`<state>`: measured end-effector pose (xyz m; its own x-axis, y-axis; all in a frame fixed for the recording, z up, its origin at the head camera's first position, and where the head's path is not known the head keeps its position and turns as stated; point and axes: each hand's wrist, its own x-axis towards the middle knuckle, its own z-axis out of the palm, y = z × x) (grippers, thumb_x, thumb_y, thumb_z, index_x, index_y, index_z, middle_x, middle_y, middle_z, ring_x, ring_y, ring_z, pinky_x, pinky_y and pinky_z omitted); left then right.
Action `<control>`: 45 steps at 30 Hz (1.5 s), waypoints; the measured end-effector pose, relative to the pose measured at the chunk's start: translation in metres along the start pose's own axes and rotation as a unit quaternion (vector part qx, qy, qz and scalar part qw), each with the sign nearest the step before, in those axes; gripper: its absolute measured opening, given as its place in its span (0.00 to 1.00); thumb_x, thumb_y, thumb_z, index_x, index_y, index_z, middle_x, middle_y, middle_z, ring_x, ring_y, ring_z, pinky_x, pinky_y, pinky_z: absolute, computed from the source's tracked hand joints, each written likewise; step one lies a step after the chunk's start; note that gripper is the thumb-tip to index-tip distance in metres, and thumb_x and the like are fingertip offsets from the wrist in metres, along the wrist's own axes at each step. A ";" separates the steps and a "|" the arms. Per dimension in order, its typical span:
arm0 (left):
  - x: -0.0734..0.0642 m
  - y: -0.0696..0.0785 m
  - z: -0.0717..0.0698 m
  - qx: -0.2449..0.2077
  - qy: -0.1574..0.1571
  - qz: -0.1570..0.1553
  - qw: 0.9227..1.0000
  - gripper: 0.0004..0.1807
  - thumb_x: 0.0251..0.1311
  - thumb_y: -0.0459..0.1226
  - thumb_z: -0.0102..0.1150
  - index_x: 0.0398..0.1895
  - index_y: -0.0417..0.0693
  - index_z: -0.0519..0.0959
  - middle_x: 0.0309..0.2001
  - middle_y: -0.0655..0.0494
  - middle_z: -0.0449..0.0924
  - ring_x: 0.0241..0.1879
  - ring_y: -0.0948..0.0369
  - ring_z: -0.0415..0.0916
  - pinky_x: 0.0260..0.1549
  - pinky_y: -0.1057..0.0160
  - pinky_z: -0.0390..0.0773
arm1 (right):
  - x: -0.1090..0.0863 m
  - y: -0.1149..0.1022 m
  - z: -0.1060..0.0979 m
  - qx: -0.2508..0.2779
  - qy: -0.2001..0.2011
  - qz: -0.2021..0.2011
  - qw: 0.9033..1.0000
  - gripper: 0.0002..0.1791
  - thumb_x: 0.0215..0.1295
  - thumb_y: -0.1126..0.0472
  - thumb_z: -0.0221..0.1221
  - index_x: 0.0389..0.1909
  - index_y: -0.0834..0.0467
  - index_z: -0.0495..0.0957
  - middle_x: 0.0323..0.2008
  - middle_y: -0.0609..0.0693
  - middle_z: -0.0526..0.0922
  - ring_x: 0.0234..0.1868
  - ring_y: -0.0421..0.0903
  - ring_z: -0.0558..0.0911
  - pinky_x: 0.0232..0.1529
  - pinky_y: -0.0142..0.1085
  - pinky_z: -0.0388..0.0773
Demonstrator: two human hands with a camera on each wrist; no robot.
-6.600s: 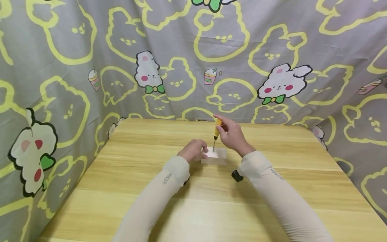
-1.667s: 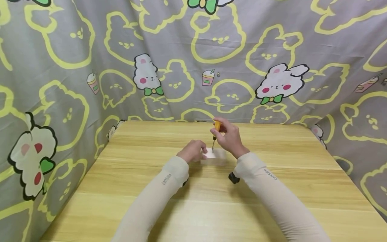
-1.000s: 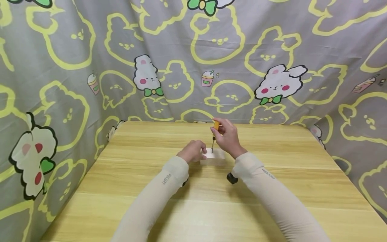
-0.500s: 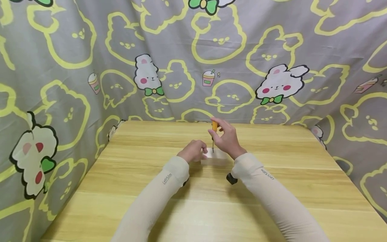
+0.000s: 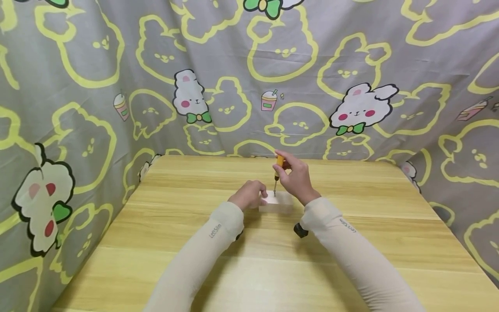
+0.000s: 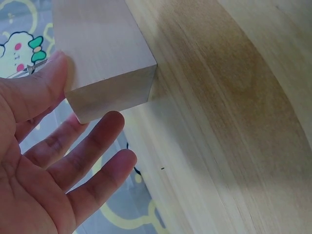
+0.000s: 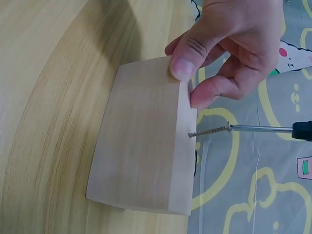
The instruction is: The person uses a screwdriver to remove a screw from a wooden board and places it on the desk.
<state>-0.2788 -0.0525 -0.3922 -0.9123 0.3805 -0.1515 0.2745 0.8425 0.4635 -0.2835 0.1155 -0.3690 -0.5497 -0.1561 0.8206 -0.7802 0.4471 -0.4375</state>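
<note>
A pale wooden block (image 5: pixel 280 201) stands on the table, its left end held by my left hand (image 5: pixel 249 193) between thumb and fingers. In the right wrist view, a threaded screw (image 7: pixel 209 131) sticks out of the block's top face, most of its length exposed. The shaft of a screwdriver (image 7: pixel 263 129) meets the screw's head nearly in line with it. My right hand (image 5: pixel 297 177) grips the yellow handle (image 5: pixel 280 160) above the block, thumb and fingers around it. In the left wrist view, several fingers (image 6: pixel 87 151) spread loosely below the block's end.
The wood-grain table (image 5: pixel 249 277) extends around the block. A grey cartoon-print curtain (image 5: pixel 234 52) hangs behind the table and along both sides. A black wrist device (image 5: pixel 300 230) shows under the right sleeve.
The right hand shifts slightly around the screwdriver handle, which leaned left half a second ago and now tips a little right. The left hand and block stay in place.
</note>
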 end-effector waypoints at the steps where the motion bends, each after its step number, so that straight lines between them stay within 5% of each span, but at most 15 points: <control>1: 0.000 0.000 0.000 0.001 0.000 0.000 1.000 0.08 0.55 0.38 0.70 0.38 0.50 0.83 0.52 0.53 0.81 0.53 0.54 0.75 0.54 0.54 0.74 | 0.000 0.001 0.000 0.000 0.001 0.000 1.000 0.22 0.57 0.73 0.66 0.54 0.66 0.78 0.40 0.60 0.83 0.30 0.50 0.84 0.30 0.40 0.82; 17: -0.003 -0.001 -0.002 0.007 0.005 0.001 1.000 0.08 0.56 0.38 0.70 0.39 0.50 0.83 0.53 0.53 0.80 0.52 0.55 0.75 0.54 0.54 0.74 | 0.000 -0.001 0.004 -0.037 0.054 -0.015 0.998 0.17 0.54 0.69 0.70 0.45 0.67 0.80 0.33 0.59 0.79 0.27 0.50 0.81 0.29 0.40 0.81; 26: -0.002 0.000 -0.002 -0.002 0.000 -0.001 1.000 0.08 0.56 0.38 0.70 0.39 0.50 0.83 0.53 0.53 0.81 0.49 0.56 0.76 0.53 0.54 0.75 | 0.000 -0.002 0.006 0.025 0.027 -0.007 0.999 0.15 0.58 0.75 0.64 0.48 0.68 0.79 0.37 0.61 0.81 0.34 0.53 0.85 0.35 0.38 0.83; 33: -0.001 -0.001 0.000 -0.001 0.002 0.004 1.000 0.09 0.55 0.38 0.70 0.39 0.50 0.83 0.50 0.53 0.82 0.45 0.57 0.76 0.51 0.54 0.76 | 0.001 -0.005 0.007 -0.016 0.015 -0.029 0.999 0.17 0.54 0.68 0.70 0.44 0.66 0.79 0.35 0.59 0.83 0.33 0.53 0.81 0.32 0.48 0.80; 39: -0.002 0.000 0.001 -0.003 -0.005 -0.001 1.000 0.09 0.56 0.38 0.70 0.39 0.50 0.83 0.52 0.53 0.81 0.46 0.56 0.75 0.52 0.53 0.75 | 0.000 -0.007 0.006 -0.052 0.031 -0.019 0.998 0.16 0.53 0.68 0.71 0.41 0.66 0.78 0.26 0.55 0.80 0.26 0.50 0.78 0.25 0.43 0.77; 45: -0.003 0.002 0.000 -0.003 -0.002 -0.007 1.000 0.08 0.56 0.37 0.69 0.38 0.50 0.83 0.53 0.52 0.80 0.47 0.57 0.75 0.52 0.54 0.75 | 0.002 -0.005 0.002 -0.023 0.024 -0.026 0.999 0.15 0.54 0.72 0.69 0.43 0.67 0.78 0.34 0.59 0.84 0.29 0.52 0.83 0.30 0.41 0.82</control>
<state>-0.2753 -0.0518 -0.3909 -0.9149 0.3704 -0.1607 0.2603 0.8454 0.4665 -0.2809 0.1113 -0.3658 -0.4926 -0.1389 0.8591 -0.7922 0.4802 -0.3766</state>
